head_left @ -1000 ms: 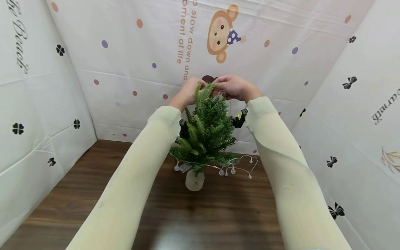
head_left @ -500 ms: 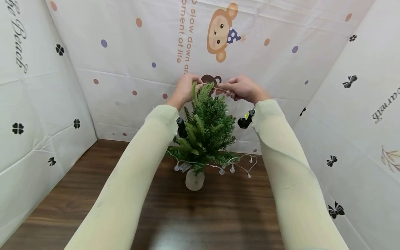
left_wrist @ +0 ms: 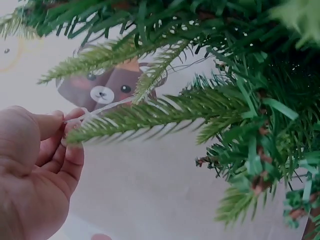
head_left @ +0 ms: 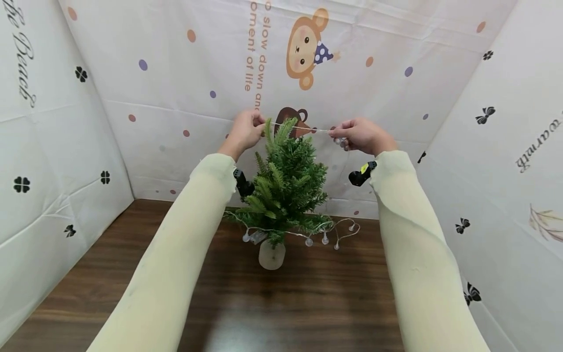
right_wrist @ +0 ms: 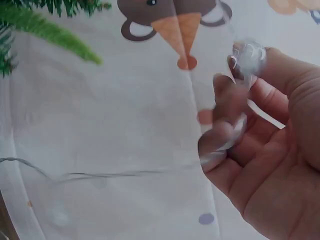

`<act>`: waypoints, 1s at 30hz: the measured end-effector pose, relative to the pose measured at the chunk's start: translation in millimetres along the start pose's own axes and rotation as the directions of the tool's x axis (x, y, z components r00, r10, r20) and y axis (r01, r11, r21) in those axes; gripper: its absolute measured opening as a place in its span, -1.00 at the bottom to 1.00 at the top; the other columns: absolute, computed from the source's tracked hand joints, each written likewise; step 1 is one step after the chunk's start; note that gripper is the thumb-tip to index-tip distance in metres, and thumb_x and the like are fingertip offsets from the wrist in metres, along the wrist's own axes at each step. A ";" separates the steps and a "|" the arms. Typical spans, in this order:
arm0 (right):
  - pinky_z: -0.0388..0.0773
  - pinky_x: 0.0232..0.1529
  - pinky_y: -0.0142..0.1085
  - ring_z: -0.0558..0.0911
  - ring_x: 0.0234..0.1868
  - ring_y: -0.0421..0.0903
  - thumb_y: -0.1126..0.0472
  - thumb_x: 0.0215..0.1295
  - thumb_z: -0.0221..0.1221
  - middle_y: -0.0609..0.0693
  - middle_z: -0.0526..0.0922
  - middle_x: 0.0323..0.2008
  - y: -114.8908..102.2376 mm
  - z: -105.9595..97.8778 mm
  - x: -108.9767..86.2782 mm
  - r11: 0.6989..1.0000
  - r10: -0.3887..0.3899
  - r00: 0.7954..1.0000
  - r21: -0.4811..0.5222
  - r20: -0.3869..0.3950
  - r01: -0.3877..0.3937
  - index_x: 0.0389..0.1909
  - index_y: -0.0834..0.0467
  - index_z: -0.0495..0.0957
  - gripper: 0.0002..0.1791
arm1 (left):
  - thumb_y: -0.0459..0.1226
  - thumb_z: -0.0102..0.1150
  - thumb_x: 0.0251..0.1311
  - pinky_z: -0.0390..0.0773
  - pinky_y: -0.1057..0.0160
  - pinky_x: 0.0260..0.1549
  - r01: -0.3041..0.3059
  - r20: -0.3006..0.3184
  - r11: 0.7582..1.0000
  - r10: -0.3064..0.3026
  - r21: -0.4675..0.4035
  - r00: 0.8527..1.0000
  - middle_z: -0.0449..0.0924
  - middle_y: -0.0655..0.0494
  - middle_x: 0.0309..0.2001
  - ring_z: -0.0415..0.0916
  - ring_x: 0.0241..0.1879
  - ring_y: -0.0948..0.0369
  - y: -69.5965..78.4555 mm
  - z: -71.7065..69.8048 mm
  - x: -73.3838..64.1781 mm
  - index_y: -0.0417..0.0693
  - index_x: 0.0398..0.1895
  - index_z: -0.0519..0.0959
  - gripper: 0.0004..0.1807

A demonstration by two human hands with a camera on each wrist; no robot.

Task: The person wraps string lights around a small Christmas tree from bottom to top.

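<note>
A small green artificial Christmas tree [head_left: 290,181] stands on a pale round base [head_left: 271,255]. Behind its tip, a thin clear wire of a string of lights [head_left: 308,128] is stretched between both hands. My left hand [head_left: 244,131] pinches the wire left of the top, between thumb and fingertips in the left wrist view. To the right of the tree, my right hand [head_left: 360,135] pinches the other end of that stretch, with a clear bulb [right_wrist: 250,57] at its fingertips. More of the string drapes across the lower branches, its round bulbs [head_left: 309,242] hanging near the base.
The tree stands on a dark wooden table [head_left: 272,308]. Printed white cloth walls [head_left: 167,146] enclose the back and both sides. A small clear box [head_left: 258,237] lies under the lower branches, beside the base. Black cameras [head_left: 362,174] sit at the wrists.
Both hands have moved apart from close together behind the treetop, the right one further right, the left one left. The wire between them now shows as a straight, stretched line.
</note>
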State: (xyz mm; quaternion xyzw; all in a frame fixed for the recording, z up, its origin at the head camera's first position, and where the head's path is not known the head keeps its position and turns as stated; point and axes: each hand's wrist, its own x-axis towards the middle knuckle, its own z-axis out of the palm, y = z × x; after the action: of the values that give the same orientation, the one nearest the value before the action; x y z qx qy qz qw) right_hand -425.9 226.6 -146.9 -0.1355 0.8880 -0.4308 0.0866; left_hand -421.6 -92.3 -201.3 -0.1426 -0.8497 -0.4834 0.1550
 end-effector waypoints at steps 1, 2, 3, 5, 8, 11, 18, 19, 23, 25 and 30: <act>0.42 -0.37 -0.29 0.38 -0.49 -0.12 0.02 0.52 0.18 -0.05 0.50 -0.25 1.7 -1.8 -0.9 1.000 0.010 1.000 0.000 0.004 -0.010 -0.25 0.13 0.68 -0.73 | -0.30 0.01 0.54 0.61 0.12 -0.06 0.012 -0.002 0.999 -0.012 -0.036 1.000 0.61 -0.05 -0.12 0.61 0.00 -0.07 -1.9 -0.3 -0.5 -0.20 -0.08 0.58 -0.84; 0.38 -0.38 -0.29 0.35 -0.51 -0.12 0.00 0.51 0.18 -0.06 0.50 -0.29 3.3 -3.6 -1.8 1.000 0.024 1.000 -0.001 0.004 -0.024 -0.21 0.13 0.69 -0.72 | -0.31 0.02 0.54 0.62 0.13 -0.08 0.023 -0.004 0.997 -0.024 -0.076 1.000 0.62 -0.04 -0.13 0.61 0.00 -0.08 -3.6 -0.8 -1.1 -0.19 -0.09 0.57 -0.85; 0.36 -0.39 -0.29 0.32 -0.52 -0.13 -0.02 0.51 0.18 -0.07 0.49 -0.34 4.5 -5.4 -2.8 0.999 0.036 0.999 -0.002 0.009 -0.036 -0.18 0.14 0.68 -0.70 | -0.31 0.03 0.54 0.63 0.15 -0.10 0.035 -0.007 0.993 -0.036 -0.116 0.999 0.62 -0.02 -0.14 0.62 -0.01 -0.08 -5.5 -1.2 -1.4 -0.19 -0.10 0.57 -0.86; 0.33 -0.41 -0.28 0.29 -0.55 -0.13 -0.08 0.49 0.19 -0.08 0.43 -0.51 6.7 -9.3 -4.7 0.998 0.063 0.998 -0.022 0.006 -0.063 -0.12 0.17 0.68 -0.63 | -0.32 0.04 0.53 0.63 0.20 -0.15 0.052 -0.019 0.979 -0.057 -0.195 0.998 0.64 -0.02 -0.13 0.63 -0.05 -0.05 -9.1 -2.4 -2.4 -0.18 -0.13 0.57 -0.87; 0.34 -0.41 -0.28 0.29 -0.57 -0.15 -0.18 0.46 0.19 -0.12 0.36 -0.65 8.3 -16.5 -8.4 0.992 0.113 0.994 -0.048 0.001 -0.113 -0.10 0.21 0.66 -0.52 | -0.35 0.04 0.52 0.60 0.29 -0.20 0.066 -0.037 0.960 -0.079 -0.271 0.996 0.69 -0.10 -0.07 0.62 -0.16 0.09 -14.5 -4.7 -3.6 -0.22 -0.12 0.57 -0.87; 0.35 -0.39 -0.26 0.28 -0.55 -0.14 -0.15 0.50 0.14 -0.13 0.34 -0.65 7.1 -23.7 -13.7 0.991 0.128 0.992 -0.031 -0.001 -0.128 -0.22 0.19 0.64 -0.55 | -0.35 0.02 0.53 0.60 0.32 -0.19 0.079 -0.045 0.954 -0.096 -0.289 0.994 0.70 -0.18 0.00 0.61 -0.22 0.19 -19.2 -6.9 -5.3 -0.27 -0.05 0.56 -0.84; 0.20 -0.41 -0.24 0.17 -0.56 -0.09 0.03 0.61 0.00 -0.09 0.23 -0.65 -22.9 -17.3 -24.2 0.986 0.020 0.994 0.169 -0.109 -0.002 -0.43 0.11 0.55 -0.61 | -0.35 0.03 0.53 0.65 0.18 -0.01 0.102 -0.063 0.947 -0.127 -0.306 0.990 0.69 -0.10 -0.07 0.63 0.00 -0.04 -28.4 -9.0 -7.4 -0.29 0.07 0.55 -0.79; 0.17 -0.43 -0.24 0.15 -0.57 -0.09 0.03 0.61 0.01 -0.09 0.22 -0.66 -29.2 -14.4 -23.9 0.976 0.002 0.991 0.215 -0.134 0.027 -0.43 0.12 0.53 -0.62 | -0.35 0.03 0.53 0.64 0.12 0.04 0.102 -0.065 0.944 -0.128 -0.315 0.990 0.68 -0.09 -0.08 0.62 0.03 -0.07 -29.6 -9.4 -7.8 -0.30 0.07 0.55 -0.78; 0.09 -0.50 -0.26 0.14 -0.61 -0.10 0.05 0.59 0.04 -0.07 0.25 -0.66 -50.7 -7.1 -18.8 0.906 -0.069 0.975 0.396 -0.210 0.149 -0.35 0.19 0.54 -0.66 | -0.34 0.03 0.53 0.59 -0.04 0.15 0.097 -0.079 0.931 -0.133 -0.351 0.988 0.68 -0.03 -0.12 0.62 0.07 -0.11 -33.7 -10.8 -9.3 -0.28 0.06 0.55 -0.79; 0.05 -0.51 -0.27 0.13 -0.61 -0.11 0.08 0.59 0.06 -0.06 0.25 -0.64 -59.6 -5.7 -16.2 0.863 -0.113 0.972 0.464 -0.207 0.199 -0.30 0.22 0.55 -0.69 | -0.34 0.04 0.52 0.59 -0.06 0.15 0.089 -0.086 0.925 -0.129 -0.369 0.988 0.69 -0.01 -0.12 0.62 0.07 -0.11 -35.9 -11.1 -10.0 -0.25 0.04 0.56 -0.81; -0.02 -0.53 -0.30 0.12 -0.66 -0.15 0.19 0.56 0.12 -0.05 0.28 -0.64 -78.7 0.7 -19.4 0.792 -0.249 0.956 0.536 -0.154 0.292 -0.26 0.28 0.59 -0.76 | -0.34 0.07 0.50 0.62 0.04 0.08 0.049 -0.097 0.905 -0.099 -0.423 0.990 0.70 0.02 -0.12 0.65 -0.02 -0.03 -41.4 -12.0 -14.1 -0.25 0.06 0.56 -0.80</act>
State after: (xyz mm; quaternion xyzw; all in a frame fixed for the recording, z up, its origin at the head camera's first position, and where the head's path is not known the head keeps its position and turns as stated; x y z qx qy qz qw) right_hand -394.3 185.6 -84.5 -0.2139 0.6992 -0.6816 0.0261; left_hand -423.5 -124.5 -233.3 -0.1119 -0.7201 -0.6678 0.1514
